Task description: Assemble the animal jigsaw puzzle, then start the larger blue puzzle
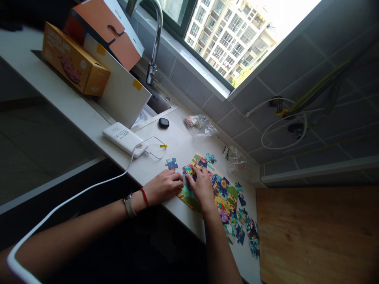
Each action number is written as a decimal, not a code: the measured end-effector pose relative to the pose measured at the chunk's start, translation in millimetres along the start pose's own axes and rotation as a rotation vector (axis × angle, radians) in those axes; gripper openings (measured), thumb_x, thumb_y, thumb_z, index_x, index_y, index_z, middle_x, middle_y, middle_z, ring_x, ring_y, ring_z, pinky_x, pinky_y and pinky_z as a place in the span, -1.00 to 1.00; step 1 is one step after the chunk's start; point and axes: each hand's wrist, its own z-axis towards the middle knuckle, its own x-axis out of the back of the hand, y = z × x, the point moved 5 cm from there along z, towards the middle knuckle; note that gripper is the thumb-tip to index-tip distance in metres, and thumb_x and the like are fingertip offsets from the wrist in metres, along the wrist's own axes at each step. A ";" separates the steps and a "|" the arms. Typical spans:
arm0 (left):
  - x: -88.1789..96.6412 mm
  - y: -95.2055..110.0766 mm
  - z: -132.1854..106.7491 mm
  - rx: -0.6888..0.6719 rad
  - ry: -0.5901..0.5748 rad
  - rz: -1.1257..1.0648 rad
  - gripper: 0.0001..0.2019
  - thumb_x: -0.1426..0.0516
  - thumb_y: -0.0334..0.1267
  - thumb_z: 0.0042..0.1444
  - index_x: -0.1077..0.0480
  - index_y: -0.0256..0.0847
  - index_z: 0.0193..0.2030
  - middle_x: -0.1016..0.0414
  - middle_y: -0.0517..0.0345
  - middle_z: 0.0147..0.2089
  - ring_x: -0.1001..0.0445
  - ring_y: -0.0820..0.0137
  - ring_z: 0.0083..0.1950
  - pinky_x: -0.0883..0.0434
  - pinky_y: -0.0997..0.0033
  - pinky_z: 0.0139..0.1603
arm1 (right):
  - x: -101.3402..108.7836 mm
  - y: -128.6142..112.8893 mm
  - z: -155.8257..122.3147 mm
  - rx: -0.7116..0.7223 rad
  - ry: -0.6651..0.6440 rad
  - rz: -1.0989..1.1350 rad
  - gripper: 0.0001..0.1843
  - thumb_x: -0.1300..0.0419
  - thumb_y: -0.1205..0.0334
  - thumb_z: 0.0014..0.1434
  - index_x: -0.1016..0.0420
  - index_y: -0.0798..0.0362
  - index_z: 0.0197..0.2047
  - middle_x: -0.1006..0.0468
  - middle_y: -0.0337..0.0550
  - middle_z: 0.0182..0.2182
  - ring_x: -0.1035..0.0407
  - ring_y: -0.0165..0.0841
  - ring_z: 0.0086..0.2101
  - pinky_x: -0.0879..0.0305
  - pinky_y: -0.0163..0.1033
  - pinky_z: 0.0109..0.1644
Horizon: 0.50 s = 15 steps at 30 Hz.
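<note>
Smooth white cable [83, 183] loops over the left forearm [74, 232], its near end cut off by the bottom edge. Left hand [167, 185], with a red cord [144, 196] and a pale band [129, 206] at the wrist, has its fingers curled together at the puzzle's near corner; whether it pinches a piece, I cannot tell. Right hand [203, 187] lies over the puzzle [225, 189], thumb and forefinger slightly apart, fingertips at its surface; any piece beneath them is hidden. The puzzle is flat and brightly printed, on the smooth pale tabletop [177, 138], partly covered by the right hand and wrist. One knobbed blue piece [171, 163] lies just beside the left hand; more loose pieces [240, 232] overlap past the right forearm [220, 240], their pictures too small to make out. Farther out are crinkled clear bags [204, 129], a rounded black case [164, 123], a white block [121, 138], a grained wooden board [316, 232], cut off at right, and an orange cardboard box [72, 61].
</note>
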 end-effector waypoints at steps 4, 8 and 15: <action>-0.7 0.8 -0.1 0.002 -0.004 0.021 -0.92 -0.18 -0.31 0.38 -0.53 -0.16 -0.11 -0.57 0.07 -0.07 -0.50 0.28 -0.07 -0.40 0.19 0.19 | -4.2 -11.3 9.7 0.049 0.020 0.034 -0.60 -0.25 0.20 0.35 -0.58 -0.05 0.23 -0.52 0.04 -0.02 -0.49 -0.11 -0.03 -0.45 -0.05 0.11; -1.2 1.4 0.1 -0.014 0.013 0.033 -0.88 -0.17 -0.29 0.39 -0.54 -0.16 -0.18 -0.57 0.07 -0.10 -0.50 0.28 -0.08 -0.41 0.21 0.12 | -10.1 -27.1 25.9 0.060 0.052 0.045 -0.60 -0.23 0.21 0.38 -0.57 -0.04 0.25 -0.53 0.05 0.02 -0.45 -0.10 0.00 -0.42 -0.04 0.13; -0.4 1.2 0.4 -0.031 0.045 0.037 -0.87 -0.17 -0.28 0.40 -0.52 -0.16 -0.20 -0.57 0.08 -0.13 -0.50 0.29 -0.12 -0.42 0.25 0.00 | -16.0 -33.6 59.0 0.051 0.140 0.309 -0.80 -0.30 0.17 0.33 -0.67 0.01 -0.02 -0.58 -0.02 -0.03 -0.51 -0.22 -0.06 -0.43 -0.17 0.11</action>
